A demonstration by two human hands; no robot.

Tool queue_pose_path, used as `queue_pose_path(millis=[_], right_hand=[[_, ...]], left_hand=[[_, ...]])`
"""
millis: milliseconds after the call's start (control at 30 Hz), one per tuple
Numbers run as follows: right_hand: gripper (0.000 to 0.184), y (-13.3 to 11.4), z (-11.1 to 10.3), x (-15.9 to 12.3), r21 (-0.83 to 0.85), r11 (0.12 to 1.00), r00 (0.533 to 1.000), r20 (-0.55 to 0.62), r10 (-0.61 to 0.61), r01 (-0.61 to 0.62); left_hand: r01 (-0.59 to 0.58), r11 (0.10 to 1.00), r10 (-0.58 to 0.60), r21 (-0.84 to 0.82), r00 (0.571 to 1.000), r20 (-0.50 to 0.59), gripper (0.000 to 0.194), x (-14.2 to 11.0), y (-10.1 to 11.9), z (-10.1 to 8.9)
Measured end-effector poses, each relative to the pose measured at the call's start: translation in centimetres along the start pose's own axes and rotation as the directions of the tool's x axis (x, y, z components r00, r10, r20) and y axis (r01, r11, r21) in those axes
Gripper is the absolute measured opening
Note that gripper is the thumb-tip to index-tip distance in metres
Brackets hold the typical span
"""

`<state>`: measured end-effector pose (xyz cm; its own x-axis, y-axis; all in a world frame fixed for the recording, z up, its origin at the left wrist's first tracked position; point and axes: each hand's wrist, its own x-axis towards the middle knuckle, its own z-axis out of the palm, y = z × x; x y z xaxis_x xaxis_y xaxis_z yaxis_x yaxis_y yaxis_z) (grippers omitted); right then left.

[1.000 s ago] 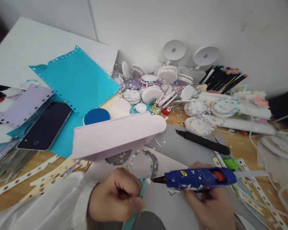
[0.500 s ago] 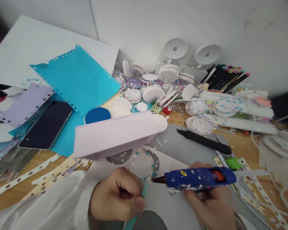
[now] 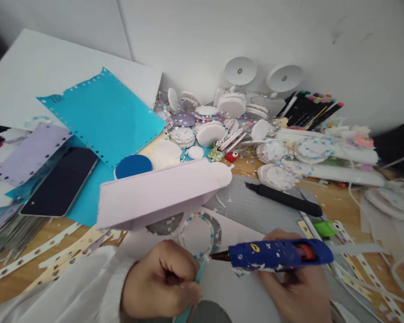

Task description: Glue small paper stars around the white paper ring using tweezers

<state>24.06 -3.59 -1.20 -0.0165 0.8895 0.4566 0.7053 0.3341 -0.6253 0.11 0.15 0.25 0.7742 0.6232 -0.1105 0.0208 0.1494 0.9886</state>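
Toward the white sheet's [image 3: 242, 287] far edge, the glue gun [image 3: 264, 255] clasped in the right hand [image 3: 299, 287] is still held at the teal tool [image 3: 199, 272] pinched by the left hand [image 3: 160, 282]; gluing seems unfinished.

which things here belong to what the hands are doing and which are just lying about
In use, by the look of it:
blue glue gun, in the right hand
slim teal tool, in the left hand
star-edged round piece, near the nozzle

Apparently just lying about:
phone
black knife
blue punched sheet
pens
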Motion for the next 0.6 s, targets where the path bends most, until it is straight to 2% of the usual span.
queue_pose_path(millis=[167,333,400,500,567,600], right_hand=[[0.013,0.0,-0.1,0.0,0.016,1.000,1.000,-0.008,-0.001,0.002],[0.010,0.2,-0.5,0.1,-0.111,0.994,0.998,-0.065,-0.005,-0.003],[0.012,0.6,-0.5,0.1,-0.194,0.978,0.987,-0.151,0.050,-0.079],[0.020,1.8,-0.6,0.2,-0.313,0.911,0.935,-0.309,0.171,-0.270],[0.028,2.9,-0.8,0.5,-0.380,0.853,0.910,-0.344,0.229,-0.358],[0.031,3.5,-0.8,0.6,-0.408,0.838,0.916,-0.323,0.239,-0.362]], left_hand=[[0.004,1.000,-0.004,0.005,1.000,0.006,0.053,0.0,0.1,0.0],[-0.008,1.000,0.008,-0.014,1.000,-0.007,0.050,-0.1,-0.1,-0.1],[-0.011,1.000,0.011,-0.025,1.000,-0.008,0.052,0.0,0.0,0.0],[-0.006,1.000,0.006,-0.028,1.000,-0.003,0.055,0.2,0.2,-0.1],[-0.006,1.000,0.006,-0.018,1.000,0.004,0.057,0.1,0.2,-0.1],[-0.005,1.000,0.005,-0.009,1.000,0.005,0.059,0.1,0.1,-0.2]])
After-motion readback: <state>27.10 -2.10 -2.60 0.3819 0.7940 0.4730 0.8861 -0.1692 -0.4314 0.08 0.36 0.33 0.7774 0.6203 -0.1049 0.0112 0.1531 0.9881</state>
